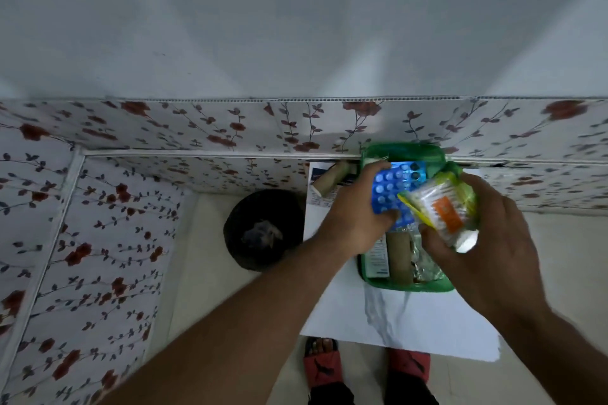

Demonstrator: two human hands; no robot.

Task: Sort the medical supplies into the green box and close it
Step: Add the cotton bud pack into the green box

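The green box (409,288) lies open on a white sheet, its lid (404,151) raised against the floral wall. Inside it I see a brown roll (398,256), a white carton and crinkled clear packets. My left hand (353,220) is shut on a blue blister strip of pills (393,184) held above the box. Beside it, my right hand (487,237) grips a clear packet of cotton swabs (441,210) with a yellow edge and an orange label. Another brown roll (330,176) rests outside the box, to the lid's left.
A black round bin (263,230) stands on the floor left of the white sheet (427,322). Floral-papered walls close in the back and left. My feet in red sandals (320,365) are at the sheet's near edge.
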